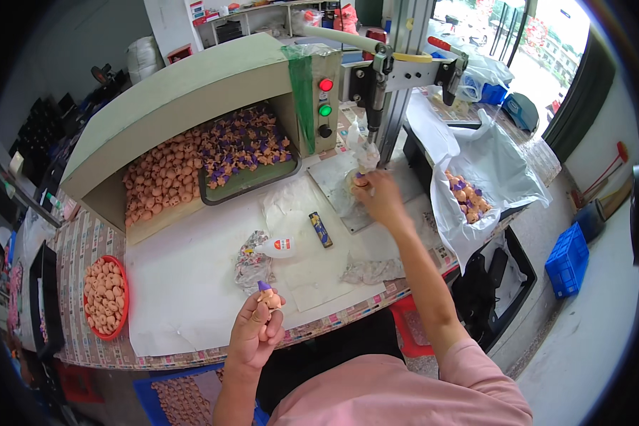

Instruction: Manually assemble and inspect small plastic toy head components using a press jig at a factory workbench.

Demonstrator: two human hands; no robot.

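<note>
My left hand point(255, 330) is raised near the table's front edge, fingers closed around a small peach-coloured figure point(270, 298) with a pointed purple top. My right hand point(385, 197) reaches to the bench press point(378, 99). Its fingertips pinch a small peach-and-purple doll piece point(361, 179) at the fixture under the press head, partly hidden by the fingers. A metal base plate point(334, 188) lies beneath. Between the hands rest a white glue bottle point(277, 247), a crumpled plastic bag point(253, 264) and a dark blue and yellow narrow box point(320, 230).
A beige open-fronted housing point(184, 92) shelters piled peach heads point(160, 177) and a dark tray point(252, 186) of purple-and-peach pieces. At left stands a red basket point(126, 302) of heads. On the right, a plastic-lined box point(504, 188) holds finished-looking figures point(467, 197); a blue crate point(567, 260) sits on the floor.
</note>
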